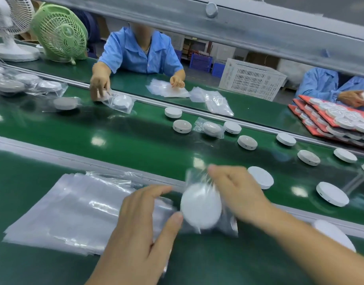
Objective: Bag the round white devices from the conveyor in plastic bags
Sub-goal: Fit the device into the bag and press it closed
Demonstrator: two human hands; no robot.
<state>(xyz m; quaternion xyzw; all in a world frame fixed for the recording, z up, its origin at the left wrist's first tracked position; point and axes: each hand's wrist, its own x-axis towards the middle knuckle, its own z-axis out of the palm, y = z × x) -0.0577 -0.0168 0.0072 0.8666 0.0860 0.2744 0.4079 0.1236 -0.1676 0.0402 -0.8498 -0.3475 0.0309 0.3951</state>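
A round white device (200, 204) sits inside a clear plastic bag (194, 176) just above the near green table. My right hand (238, 194) grips the bag's bunched top and right side. From the left, my left hand (144, 227) pinches the same bag between thumb and forefinger, its thumb tip against the device's edge. The picture is blurred here. A flat stack of empty plastic bags (70, 210) lies left of my hands. Several loose devices (332, 193) lie on the conveyor belt (125, 140) beyond.
Another white device (333, 233) lies behind my right forearm. Across the belt a person in blue (140, 50) handles a bagged device (122, 101). Bagged devices (10, 85) pile at far left. Red trays of devices (341, 120), a white crate (253, 79) and fans (59, 31) stand behind.
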